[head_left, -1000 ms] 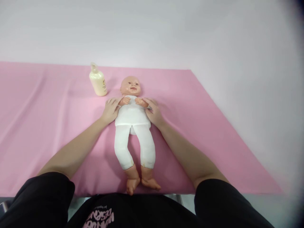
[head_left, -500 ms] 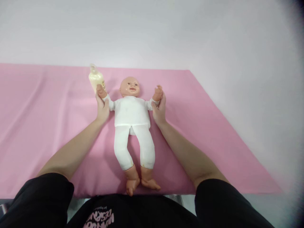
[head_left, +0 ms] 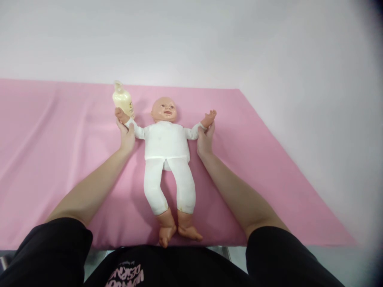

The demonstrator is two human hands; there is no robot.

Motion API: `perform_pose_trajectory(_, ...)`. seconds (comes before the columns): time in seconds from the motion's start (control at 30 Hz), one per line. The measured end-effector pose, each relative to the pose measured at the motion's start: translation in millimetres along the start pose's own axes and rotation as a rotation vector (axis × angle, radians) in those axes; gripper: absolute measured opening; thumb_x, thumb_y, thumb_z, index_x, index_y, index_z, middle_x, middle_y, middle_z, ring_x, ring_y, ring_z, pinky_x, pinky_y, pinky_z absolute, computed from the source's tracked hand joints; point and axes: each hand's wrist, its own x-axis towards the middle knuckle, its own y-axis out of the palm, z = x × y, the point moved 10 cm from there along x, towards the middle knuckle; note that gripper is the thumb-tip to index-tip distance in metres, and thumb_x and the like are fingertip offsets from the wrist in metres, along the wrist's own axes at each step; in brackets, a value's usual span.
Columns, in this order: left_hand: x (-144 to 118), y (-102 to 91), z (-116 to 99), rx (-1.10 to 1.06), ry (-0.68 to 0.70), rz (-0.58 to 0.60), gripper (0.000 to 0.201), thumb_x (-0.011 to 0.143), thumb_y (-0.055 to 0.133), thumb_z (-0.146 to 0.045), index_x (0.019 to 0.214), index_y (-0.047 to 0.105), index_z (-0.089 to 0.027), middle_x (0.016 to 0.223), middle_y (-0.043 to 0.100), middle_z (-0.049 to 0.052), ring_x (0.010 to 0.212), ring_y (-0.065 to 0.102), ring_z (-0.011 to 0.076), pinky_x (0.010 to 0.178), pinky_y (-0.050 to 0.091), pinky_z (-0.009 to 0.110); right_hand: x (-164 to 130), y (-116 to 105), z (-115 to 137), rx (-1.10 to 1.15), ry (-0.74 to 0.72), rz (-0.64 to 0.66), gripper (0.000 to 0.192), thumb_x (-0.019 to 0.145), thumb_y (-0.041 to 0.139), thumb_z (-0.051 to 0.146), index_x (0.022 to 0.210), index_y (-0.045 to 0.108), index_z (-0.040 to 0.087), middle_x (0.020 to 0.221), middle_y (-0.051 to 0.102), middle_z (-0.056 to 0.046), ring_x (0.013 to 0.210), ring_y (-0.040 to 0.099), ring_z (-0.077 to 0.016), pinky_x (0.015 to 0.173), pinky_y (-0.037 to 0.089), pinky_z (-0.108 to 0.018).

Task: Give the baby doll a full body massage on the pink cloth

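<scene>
In the head view, a doll (head_left: 166, 149) lies face up at the middle of the frame on a pink-covered desk (head_left: 257, 179), its head toward the top and its bare feet at the lower middle, by the near edge. It wears a white shirt (head_left: 166, 137) and white trousers (head_left: 154, 185). Left of centre, the left hand (head_left: 127, 137) is closed around one of the doll's arms near the wrist; right of centre, the right hand (head_left: 206, 139) holds the other arm the same way, so both arms are spread out sideways. A pale yellow pump bottle (head_left: 122, 97) stands in the upper left, partly hidden by the doll's fist; whether they touch I cannot tell. Black sleeves (head_left: 56, 251) fill the lower corners
</scene>
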Motion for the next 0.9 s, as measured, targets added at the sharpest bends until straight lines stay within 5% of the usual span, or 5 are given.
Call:
perform_pose_trajectory(0.2, -13, 23.7, -26, 0.088, 0.172, 0.161, 0.083, 0.095, 0.056, -0.066, 0.158, 0.014, -0.032, 0.163, 0.034, 0.017, 0.150, 0.042, 0.0289, 0.124, 0.035, 0.050, -9, 21, 32, -0.085, -0.145, 0.176, 0.065, 0.099, 0.053, 0.044, 0.158, 0.029, 0.031, 0.168, 0.033, -0.007, 0.157, 0.031, -0.0255, 0.131, 0.024, -0.056)
perform_pose_trajectory(0.6, -33, 57.3, -55, 0.519, 0.413, 0.417, 0.054, 0.097, 0.053, -0.057, 0.136, 0.058, -0.018, 0.132, 0.067, 0.016, 0.121, 0.062, 0.0329, 0.110, 0.044, 0.055, -31, 56, 52, -0.336, -0.321, 0.453, 0.048, 0.098, 0.046, 0.023, 0.145, 0.056, 0.030, 0.140, 0.063, -0.007, 0.133, 0.056, -0.0265, 0.121, 0.040, -0.052)
perform_pose_trajectory(0.9, -26, 41.7, -45, 0.328, 0.341, 0.305, 0.067, 0.098, 0.054, -0.061, 0.150, 0.042, -0.020, 0.148, 0.054, 0.019, 0.142, 0.050, 0.0317, 0.122, 0.035, 0.053, -26, 44, 35, -0.254, -0.227, 0.346, 0.051, 0.101, 0.047, 0.037, 0.152, 0.044, 0.030, 0.150, 0.055, -0.009, 0.141, 0.050, -0.0260, 0.124, 0.038, -0.051)
